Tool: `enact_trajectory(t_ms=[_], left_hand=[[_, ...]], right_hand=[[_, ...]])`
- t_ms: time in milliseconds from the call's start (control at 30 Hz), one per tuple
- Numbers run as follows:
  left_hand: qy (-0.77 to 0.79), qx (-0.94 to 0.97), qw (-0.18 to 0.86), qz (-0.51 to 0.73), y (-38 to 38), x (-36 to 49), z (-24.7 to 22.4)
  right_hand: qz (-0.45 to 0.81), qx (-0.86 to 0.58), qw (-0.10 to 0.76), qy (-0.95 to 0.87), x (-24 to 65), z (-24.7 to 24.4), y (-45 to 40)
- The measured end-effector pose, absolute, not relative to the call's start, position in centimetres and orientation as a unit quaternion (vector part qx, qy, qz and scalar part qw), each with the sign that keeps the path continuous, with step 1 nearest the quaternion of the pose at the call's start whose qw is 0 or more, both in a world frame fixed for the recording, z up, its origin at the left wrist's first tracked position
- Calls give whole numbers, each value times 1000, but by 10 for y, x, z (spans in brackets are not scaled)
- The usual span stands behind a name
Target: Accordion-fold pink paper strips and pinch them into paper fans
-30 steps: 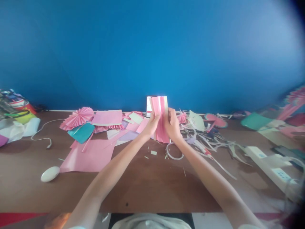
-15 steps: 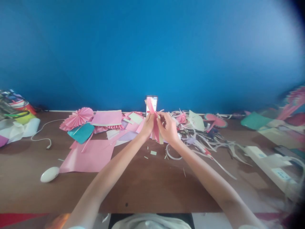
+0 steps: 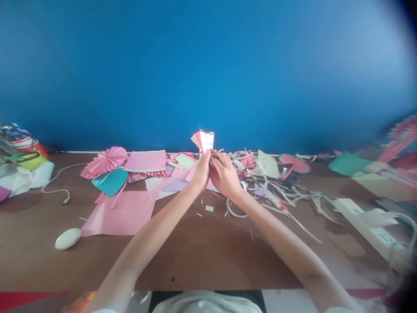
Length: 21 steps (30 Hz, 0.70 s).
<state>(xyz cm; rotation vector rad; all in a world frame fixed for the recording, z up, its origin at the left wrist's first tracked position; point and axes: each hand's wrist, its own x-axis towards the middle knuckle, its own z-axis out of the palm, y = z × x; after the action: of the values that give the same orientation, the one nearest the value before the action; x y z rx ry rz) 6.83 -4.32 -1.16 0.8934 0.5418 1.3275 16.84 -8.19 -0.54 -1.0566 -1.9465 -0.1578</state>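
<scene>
The left hand [image 3: 202, 171] and the right hand [image 3: 225, 174] are close together, with fingers bent in, and both hold the folded paper [image 3: 196, 140] tight. It is up above the table [image 3: 195, 256], and its top pokes out past the left hand, next to the phone [image 3: 208, 141]. The rest hides behind the hands. A pink sheet [image 3: 122, 215] lies to the left, just beside the white mouse [image 3: 67, 239].
</scene>
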Motion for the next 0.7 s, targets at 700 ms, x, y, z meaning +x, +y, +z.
enact_trajectory(t_ms=[700], left_hand=[[170,473,626,596,-41,60,0]], right_hand=[[303,-481,516,-641,180,-16,-62]])
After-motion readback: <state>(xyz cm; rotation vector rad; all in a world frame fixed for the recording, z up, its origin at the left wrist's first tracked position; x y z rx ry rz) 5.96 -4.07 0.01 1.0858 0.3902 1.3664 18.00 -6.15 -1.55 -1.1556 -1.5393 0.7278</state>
